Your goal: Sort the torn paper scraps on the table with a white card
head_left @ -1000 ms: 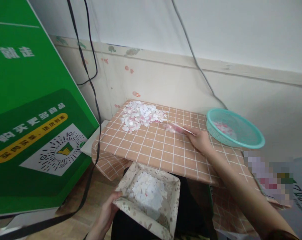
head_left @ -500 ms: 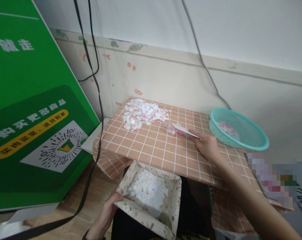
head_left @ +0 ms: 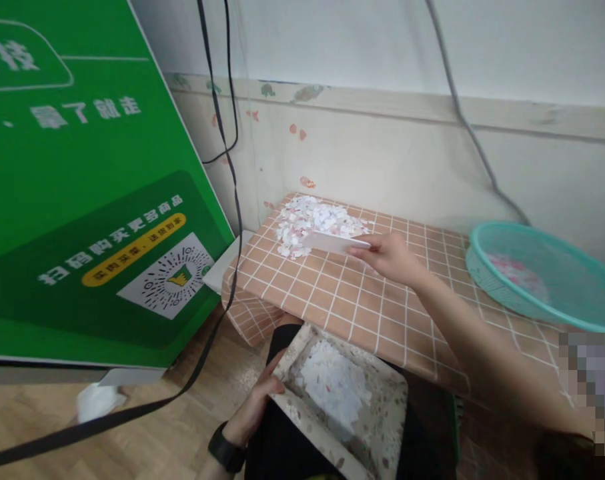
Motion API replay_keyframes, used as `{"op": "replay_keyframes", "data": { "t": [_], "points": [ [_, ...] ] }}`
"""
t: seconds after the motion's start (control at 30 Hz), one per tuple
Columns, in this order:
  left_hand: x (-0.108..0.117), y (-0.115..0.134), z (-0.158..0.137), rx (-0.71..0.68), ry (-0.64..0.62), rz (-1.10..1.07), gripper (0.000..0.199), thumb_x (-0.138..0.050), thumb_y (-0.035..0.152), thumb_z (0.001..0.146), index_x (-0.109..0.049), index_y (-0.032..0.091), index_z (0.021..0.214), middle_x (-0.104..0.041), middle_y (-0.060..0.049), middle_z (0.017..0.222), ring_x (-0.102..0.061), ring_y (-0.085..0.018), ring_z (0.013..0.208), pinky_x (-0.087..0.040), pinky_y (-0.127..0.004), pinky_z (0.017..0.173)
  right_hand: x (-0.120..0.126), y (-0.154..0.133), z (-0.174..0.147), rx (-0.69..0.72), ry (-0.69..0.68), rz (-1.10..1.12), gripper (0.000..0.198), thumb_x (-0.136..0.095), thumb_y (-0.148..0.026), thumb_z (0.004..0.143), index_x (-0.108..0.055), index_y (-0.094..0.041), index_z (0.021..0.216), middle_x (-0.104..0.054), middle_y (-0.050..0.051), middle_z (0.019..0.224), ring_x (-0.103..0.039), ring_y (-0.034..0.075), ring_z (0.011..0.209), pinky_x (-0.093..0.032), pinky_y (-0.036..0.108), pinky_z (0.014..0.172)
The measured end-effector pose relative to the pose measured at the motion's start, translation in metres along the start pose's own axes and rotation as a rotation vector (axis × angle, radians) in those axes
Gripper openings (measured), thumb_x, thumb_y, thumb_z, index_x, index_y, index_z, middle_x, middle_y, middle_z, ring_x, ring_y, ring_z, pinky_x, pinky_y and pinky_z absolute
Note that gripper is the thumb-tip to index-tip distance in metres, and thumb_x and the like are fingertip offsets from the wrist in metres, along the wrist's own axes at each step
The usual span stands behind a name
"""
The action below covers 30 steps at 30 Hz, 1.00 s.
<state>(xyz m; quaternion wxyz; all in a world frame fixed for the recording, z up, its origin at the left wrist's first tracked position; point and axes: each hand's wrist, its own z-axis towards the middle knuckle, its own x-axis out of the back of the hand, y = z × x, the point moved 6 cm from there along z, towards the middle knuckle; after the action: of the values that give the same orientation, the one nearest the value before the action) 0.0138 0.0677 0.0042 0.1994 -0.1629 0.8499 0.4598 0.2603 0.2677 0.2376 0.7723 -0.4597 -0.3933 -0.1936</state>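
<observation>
My left hand [head_left: 258, 403], with a dark watch on its wrist, grips the left side of a square, floral-patterned fabric tray [head_left: 307, 427] on my lap. White paper scraps [head_left: 335, 380] cover the middle of the tray. Between the thumb and fingers of my right hand [head_left: 391, 257] is a white flat card [head_left: 337, 243], held edge-down. Its far end meets the near side of a heap of white and pale pink paper scraps [head_left: 315, 217]. The heap lies on a table covered with a brown checked cloth [head_left: 342, 300], whose near edge borders the tray.
A turquoise plastic basket [head_left: 497, 283] with pink and white scraps stands on the table's right. A large green sign [head_left: 82, 167] leans on the left. A black strap [head_left: 238, 220] hangs in front of it, and a white wall [head_left: 382, 160] rises behind the table.
My right hand has moved the card leftward to the heap, and the small batch of pinkish scraps beside it now merges with the heap. The view has turned right; the left hand still holds the tray.
</observation>
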Motion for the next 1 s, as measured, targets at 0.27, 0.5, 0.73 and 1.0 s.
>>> {"op": "replay_keyframes", "data": {
  "t": [0.27, 0.5, 0.73, 1.0],
  "points": [
    [0.003, 0.008, 0.004, -0.045, -0.053, 0.044, 0.06, -0.057, 0.019, 0.061, -0.069, 0.02, 0.12, -0.074, -0.006, 0.111, -0.06, -0.036, 0.113, -0.04, -0.048, 0.103, -0.065, -0.019, 0.073, 0.186, -0.117, 0.177, 0.025, -0.056, -0.029, 0.089, -0.076, -0.026, 0.104, -0.076, 0.002, 0.097, -0.067, 0.018, 0.084, -0.047, 0.03, 0.078],
    [0.004, 0.011, 0.006, -0.028, -0.014, 0.078, 0.06, -0.057, 0.018, 0.06, -0.07, 0.02, 0.119, -0.074, -0.005, 0.113, -0.058, -0.035, 0.116, -0.036, -0.045, 0.107, -0.078, -0.006, 0.077, 0.158, -0.198, 0.073, 0.026, -0.054, -0.018, 0.084, -0.077, -0.023, 0.094, -0.074, 0.001, 0.081, -0.063, 0.015, 0.072, -0.043, 0.028, 0.07],
    [0.001, 0.016, 0.012, -0.067, -0.054, 0.127, 0.059, -0.057, 0.017, 0.061, -0.07, 0.019, 0.119, -0.07, -0.005, 0.122, -0.052, -0.035, 0.124, -0.031, -0.045, 0.11, -0.031, 0.006, 0.071, 0.076, -0.207, -0.07, 0.02, -0.059, -0.028, 0.082, -0.074, -0.018, 0.072, -0.058, -0.002, 0.055, -0.048, 0.011, 0.053, -0.032, 0.028, 0.057],
    [0.005, 0.014, 0.016, -0.063, -0.043, 0.168, 0.058, -0.057, 0.017, 0.061, -0.071, 0.019, 0.117, -0.07, -0.006, 0.123, -0.052, -0.035, 0.124, -0.033, -0.045, 0.109, -0.051, 0.021, 0.073, 0.088, -0.277, 0.066, 0.02, -0.061, -0.032, 0.08, -0.074, -0.019, 0.073, -0.059, -0.003, 0.058, -0.047, 0.011, 0.055, -0.033, 0.026, 0.057]
  ]
}}
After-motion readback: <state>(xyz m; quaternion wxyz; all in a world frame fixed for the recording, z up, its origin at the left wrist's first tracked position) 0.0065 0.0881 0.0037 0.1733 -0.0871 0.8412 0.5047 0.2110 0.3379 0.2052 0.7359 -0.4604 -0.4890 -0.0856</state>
